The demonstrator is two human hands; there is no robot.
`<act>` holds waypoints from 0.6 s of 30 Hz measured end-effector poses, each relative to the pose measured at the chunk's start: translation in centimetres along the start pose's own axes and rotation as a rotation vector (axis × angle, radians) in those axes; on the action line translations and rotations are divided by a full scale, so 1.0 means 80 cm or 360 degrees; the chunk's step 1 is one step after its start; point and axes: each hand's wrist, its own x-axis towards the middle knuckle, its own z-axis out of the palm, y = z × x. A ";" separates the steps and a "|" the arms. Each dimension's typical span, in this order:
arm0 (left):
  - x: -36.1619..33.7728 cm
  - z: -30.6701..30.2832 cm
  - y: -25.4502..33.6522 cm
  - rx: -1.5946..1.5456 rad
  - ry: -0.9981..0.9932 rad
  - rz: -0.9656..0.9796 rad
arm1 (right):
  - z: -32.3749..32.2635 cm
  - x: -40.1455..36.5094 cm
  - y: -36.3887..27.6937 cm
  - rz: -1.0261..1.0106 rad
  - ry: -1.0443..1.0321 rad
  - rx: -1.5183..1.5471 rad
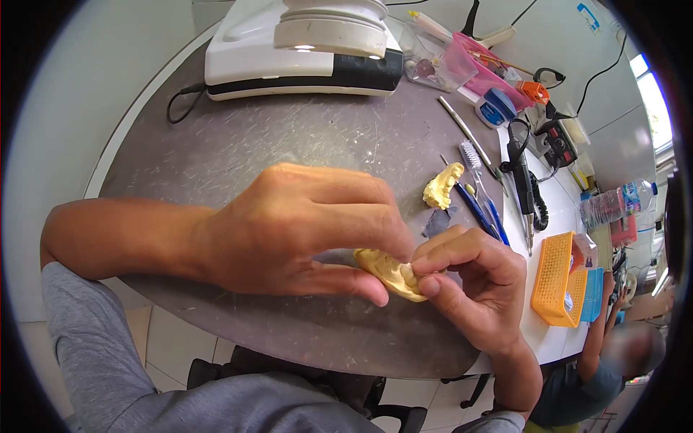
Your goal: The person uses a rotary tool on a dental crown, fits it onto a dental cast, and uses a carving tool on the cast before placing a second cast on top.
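Observation:
A yellow dental cast (390, 273), with a row of teeth along it, is held low over the near part of the grey worktop. My right hand (473, 285) pinches the cast's right end between thumb and fingers. From the left, my left hand (317, 224) reaches over the cast, its thumb spread from the fingers and nothing clearly gripped. The left fingertips are slightly blurred at the cast's upper edge, and the thumb tip is close by its lower edge. Part of the cast is hidden behind both hands. A second yellow cast piece (442, 186) lies beyond my right hand.
A white device (303, 76) and lamp head (332, 29) stand at the back. On the right lie a toothbrush (473, 159), a black handpiece (521, 180), a blue-labelled jar (495, 108), a pink bin (476, 68) and a yellow basket (552, 289). Another person (603, 375) sits at lower right.

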 end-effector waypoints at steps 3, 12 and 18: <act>0.001 0.000 0.000 -0.0006 0.0001 -0.0007 | -0.003 0.001 0.005 -0.0132 -0.0043 -0.0023; 0.000 0.002 0.004 -0.0073 0.0030 -0.0048 | -0.001 -0.003 -0.005 0.0145 -0.0039 0.0213; 0.000 0.004 0.003 -0.0067 0.0036 -0.0008 | -0.002 -0.003 -0.002 0.0140 -0.0097 0.0240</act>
